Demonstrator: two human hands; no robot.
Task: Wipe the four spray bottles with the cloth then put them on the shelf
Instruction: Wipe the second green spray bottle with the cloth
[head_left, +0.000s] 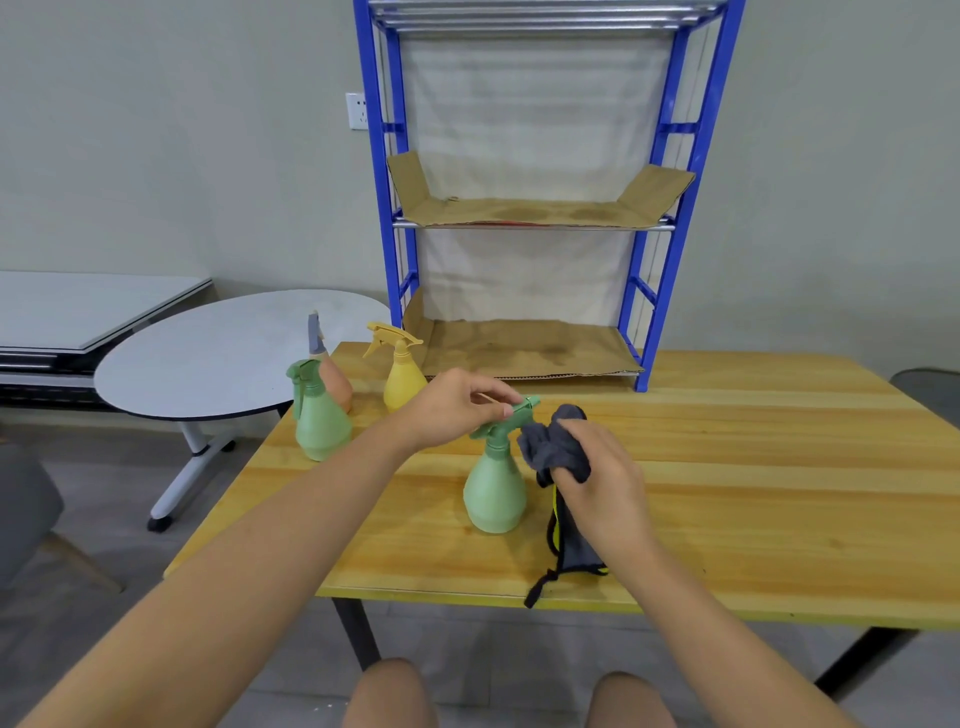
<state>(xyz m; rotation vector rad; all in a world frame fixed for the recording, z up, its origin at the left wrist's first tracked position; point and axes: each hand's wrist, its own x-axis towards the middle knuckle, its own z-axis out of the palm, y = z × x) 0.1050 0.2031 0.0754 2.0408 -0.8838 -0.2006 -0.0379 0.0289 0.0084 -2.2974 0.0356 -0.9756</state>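
One green spray bottle (494, 493) stands upright between both hands: left hand (452, 408) pinches its nozzle, right hand (592, 467) grips the grey cloth (550, 441) just beside it.

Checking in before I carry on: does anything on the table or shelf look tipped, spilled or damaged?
Nothing tipped or spilled. All four spray bottles stand upright on the table. The only oddity: the cardboard liners on the blue shelf show dark stains and their ends curl up.

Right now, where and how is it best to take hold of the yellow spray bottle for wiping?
Probably grip the yellow spray bottle at its narrow neck, just under the trigger head, fingers coming from the right. It stands upright, the body widens below, and the orange bottle stands close on its left.
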